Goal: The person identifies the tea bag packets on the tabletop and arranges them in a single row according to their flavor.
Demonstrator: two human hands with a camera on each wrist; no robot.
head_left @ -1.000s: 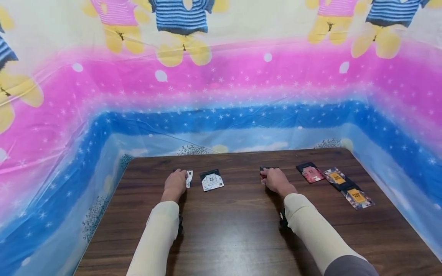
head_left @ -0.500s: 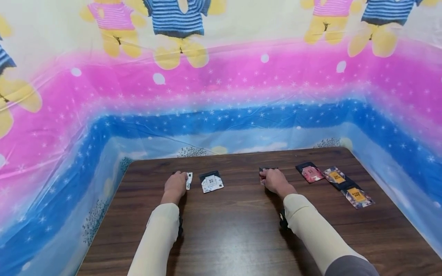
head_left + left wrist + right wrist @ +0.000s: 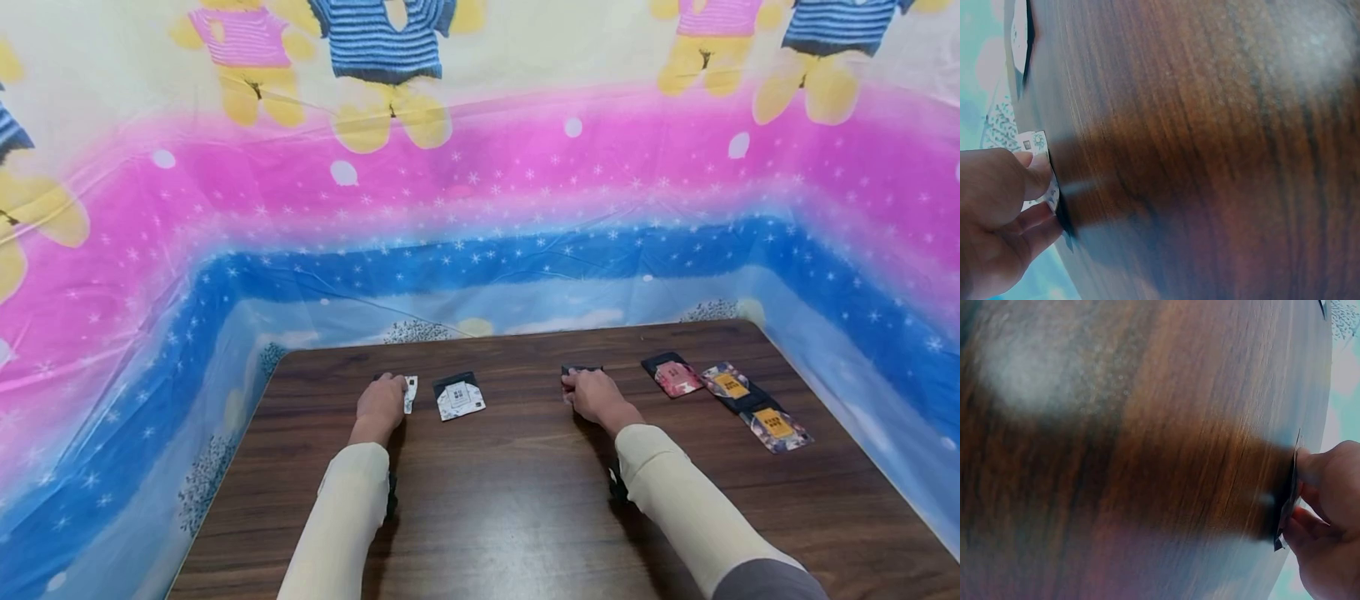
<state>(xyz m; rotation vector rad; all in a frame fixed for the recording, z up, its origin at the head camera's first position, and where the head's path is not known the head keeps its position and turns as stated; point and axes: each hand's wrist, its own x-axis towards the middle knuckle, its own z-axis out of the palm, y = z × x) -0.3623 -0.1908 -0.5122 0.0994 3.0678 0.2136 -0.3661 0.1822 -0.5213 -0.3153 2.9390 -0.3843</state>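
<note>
At the left of the table, my left hand (image 3: 381, 402) grips a small flat white patterned sachet (image 3: 410, 395), covering most of it. In the left wrist view, the thumb (image 3: 1037, 178) and fingers lie at the edges of this sachet (image 3: 1040, 142). My right hand (image 3: 597, 394) holds a dark-topped sachet (image 3: 582, 368) right of the middle. Seen edge-on in the right wrist view, that sachet (image 3: 1290, 494) sits between thumb and fingers, close to the tabletop. A white sachet with a black top (image 3: 459, 397) lies flat between the hands.
Right of my right hand lie a pink and black sachet (image 3: 675, 376) and two sachets with orange labels, one farther (image 3: 729, 385) and one nearer (image 3: 776, 425). The brown wooden table (image 3: 495, 500) ends at a printed cloth backdrop (image 3: 510, 275).
Both hands stay almost in place on their sachets. The head view has shifted very slightly. The other sachets have not moved on the table.
</note>
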